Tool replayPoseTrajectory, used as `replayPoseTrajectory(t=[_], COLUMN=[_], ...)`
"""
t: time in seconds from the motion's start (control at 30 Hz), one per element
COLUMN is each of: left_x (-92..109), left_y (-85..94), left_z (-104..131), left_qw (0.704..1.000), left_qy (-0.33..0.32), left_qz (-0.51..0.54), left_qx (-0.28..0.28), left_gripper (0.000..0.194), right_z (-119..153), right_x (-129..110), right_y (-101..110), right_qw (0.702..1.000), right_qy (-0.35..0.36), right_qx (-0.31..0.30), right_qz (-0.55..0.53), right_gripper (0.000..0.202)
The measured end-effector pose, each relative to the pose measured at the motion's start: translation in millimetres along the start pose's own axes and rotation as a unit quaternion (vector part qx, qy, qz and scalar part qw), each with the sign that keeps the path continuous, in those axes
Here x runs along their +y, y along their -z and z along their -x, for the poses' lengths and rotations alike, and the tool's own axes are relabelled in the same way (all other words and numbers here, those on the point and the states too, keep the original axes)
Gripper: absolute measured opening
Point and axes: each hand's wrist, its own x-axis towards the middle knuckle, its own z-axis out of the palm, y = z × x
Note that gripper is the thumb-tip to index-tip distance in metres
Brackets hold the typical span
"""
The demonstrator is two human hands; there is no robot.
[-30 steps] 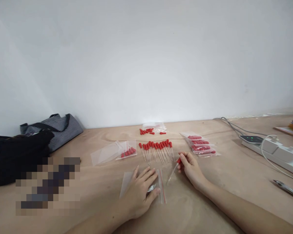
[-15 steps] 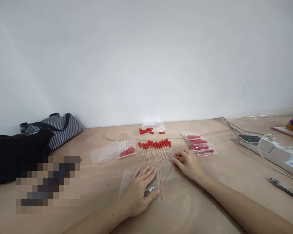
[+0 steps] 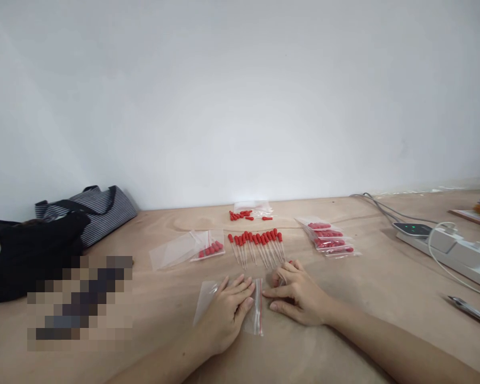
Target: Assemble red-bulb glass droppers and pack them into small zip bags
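Note:
My left hand (image 3: 229, 314) lies flat, fingers stretched out, on a clear zip bag (image 3: 257, 320) with a red stripe along its right edge. Beside that edge, my right hand (image 3: 304, 298) has its back fingers curled round a glass dropper, whose red bulb (image 3: 291, 262) peeps out above the knuckles. Its index finger and thumb reach to the bag's striped edge; whether they touch it I cannot tell. Most of the held dropper is hidden. Just beyond my hands lies a row of droppers (image 3: 260, 240) with red bulbs and clear tubes.
Flat bags (image 3: 172, 250) lie at left, one bag (image 3: 212, 248) holding red bulbs. Filled bags (image 3: 330, 239) overlap at right. Loose red bulbs (image 3: 240, 215) lie near the wall. A power strip (image 3: 460, 250), a pen (image 3: 472, 312) and dark bags (image 3: 36, 250) flank the table.
My right hand has moved left and nearer, to the zip bag's edge, and its index finger has straightened. The dropper is now mostly hidden in it. My left hand stays on the bag, thumb drawn in.

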Motion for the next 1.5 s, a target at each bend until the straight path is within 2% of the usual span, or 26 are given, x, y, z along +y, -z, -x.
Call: replayPoseTrajectory(t=[0.5,0.7,0.9,1.03,1.13,1.27,1.37,1.5], left_x=[0,0,-2,-5,-6,-11,-16,-16], left_y=[0.8,4.6,7.8,6.3,2.9,-3.4,-6.2,-4.1], left_z=[1,3,4,4,3,1,-1,-2], left_qw=[1.0,0.999,0.997,0.995,0.995,0.99,0.983,0.984], left_qy=[-0.003,-0.018,-0.043,-0.073,-0.081,-0.108,-0.121,-0.064], left_qz=[-0.007,-0.032,-0.044,-0.05,-0.051,-0.027,0.008,0.015], left_qx=[-0.004,-0.032,-0.053,-0.055,-0.02,0.086,0.141,0.164], left_gripper=[0.04,0.048,0.067,0.087,0.071,0.039,0.03,0.024], right_z=[0,-1,-2,-7,-12,-15,-15,-14], right_x=[-2,-5,-7,-14,-20,-22,-20,-18], right_y=[2,3,2,-3,-8,-14,-15,-15], right_qw=[1.0,0.999,0.999,0.998,0.993,0.987,0.985,0.982], right_qy=[0.019,0.025,0.024,-0.039,-0.088,-0.115,-0.128,-0.127], right_qx=[-0.003,-0.013,-0.015,0.013,0.056,0.09,0.099,0.119], right_qz=[-0.014,-0.019,-0.019,-0.039,-0.057,-0.065,-0.066,-0.074], right_gripper=[0.031,0.032,0.037,0.031,0.02,0.01,0.007,0.008])
